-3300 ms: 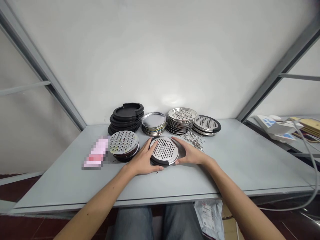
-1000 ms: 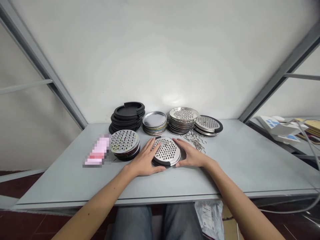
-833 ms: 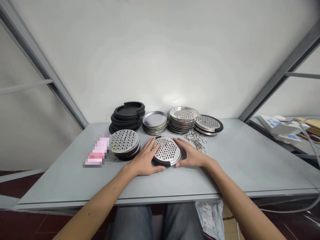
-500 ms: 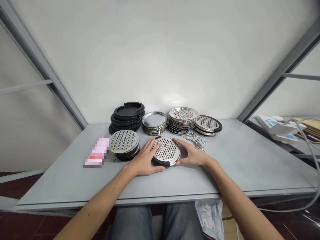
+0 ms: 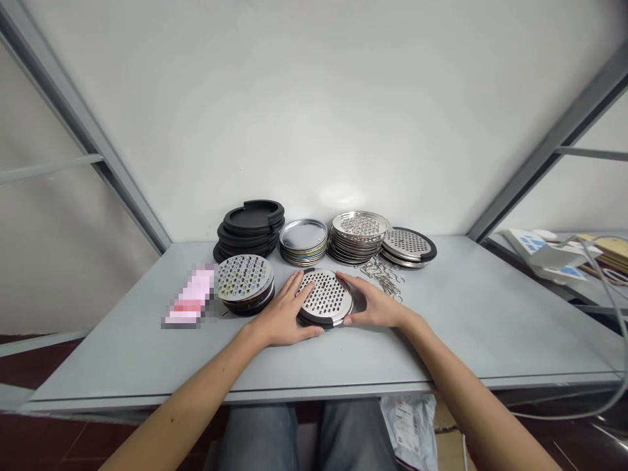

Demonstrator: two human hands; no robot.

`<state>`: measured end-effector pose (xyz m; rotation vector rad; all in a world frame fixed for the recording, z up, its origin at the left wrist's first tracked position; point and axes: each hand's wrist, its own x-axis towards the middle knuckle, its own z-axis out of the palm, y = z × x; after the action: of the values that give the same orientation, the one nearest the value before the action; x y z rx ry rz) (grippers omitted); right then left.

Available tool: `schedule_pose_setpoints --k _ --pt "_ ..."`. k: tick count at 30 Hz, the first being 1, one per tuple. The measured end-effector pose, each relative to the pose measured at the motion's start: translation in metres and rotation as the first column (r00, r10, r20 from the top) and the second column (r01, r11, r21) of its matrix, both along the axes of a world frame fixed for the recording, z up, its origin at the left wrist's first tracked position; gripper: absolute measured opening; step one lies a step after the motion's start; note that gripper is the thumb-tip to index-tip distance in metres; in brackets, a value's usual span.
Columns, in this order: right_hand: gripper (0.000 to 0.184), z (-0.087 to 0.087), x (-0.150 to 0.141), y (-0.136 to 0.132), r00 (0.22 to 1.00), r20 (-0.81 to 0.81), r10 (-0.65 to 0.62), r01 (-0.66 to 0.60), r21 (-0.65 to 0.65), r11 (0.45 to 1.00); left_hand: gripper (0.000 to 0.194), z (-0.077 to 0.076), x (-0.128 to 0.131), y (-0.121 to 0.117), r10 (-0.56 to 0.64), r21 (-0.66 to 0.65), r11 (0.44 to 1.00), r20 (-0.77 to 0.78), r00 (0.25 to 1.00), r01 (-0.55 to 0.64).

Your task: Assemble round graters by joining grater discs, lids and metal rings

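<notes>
A round perforated steel disc in a black rim (image 5: 324,297) lies flat on the grey table (image 5: 466,320) in front of me. My left hand (image 5: 283,314) cups its left edge, fingers curved round the rim. Against the disc's right edge presses my right hand (image 5: 371,302), fingers curled along it. Both hands grip the disc between them.
Left of the disc is a stack of grater discs (image 5: 244,282) and a pink blurred item (image 5: 191,303). Behind stand black rims (image 5: 252,227), plain steel discs (image 5: 303,239), perforated discs (image 5: 358,235), rimmed discs (image 5: 409,245) and loose wire hooks (image 5: 385,274). A power strip (image 5: 544,254) lies far right.
The disc and both hands stay in nearly the same place; my right hand's fingers have drawn slightly closer round the disc's edge.
</notes>
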<state>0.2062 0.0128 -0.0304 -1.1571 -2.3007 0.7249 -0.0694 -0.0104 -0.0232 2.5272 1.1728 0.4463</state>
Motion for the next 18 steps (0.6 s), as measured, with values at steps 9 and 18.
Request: schedule_pose_setpoints --k 9,18 --pt "0.111 -0.0009 -0.0014 0.0005 0.998 -0.012 0.054 -0.053 0.071 0.996 0.096 0.0 -0.0009 0.0022 0.008 0.002 1.0 0.004 1.0 -0.008" --pt "0.092 -0.0003 -0.0013 0.0019 1.0 -0.024 0.014 -0.01 0.121 0.993 0.08 0.0011 0.0034 0.0025 0.041 0.049 0.998 0.141 0.989 -0.049"
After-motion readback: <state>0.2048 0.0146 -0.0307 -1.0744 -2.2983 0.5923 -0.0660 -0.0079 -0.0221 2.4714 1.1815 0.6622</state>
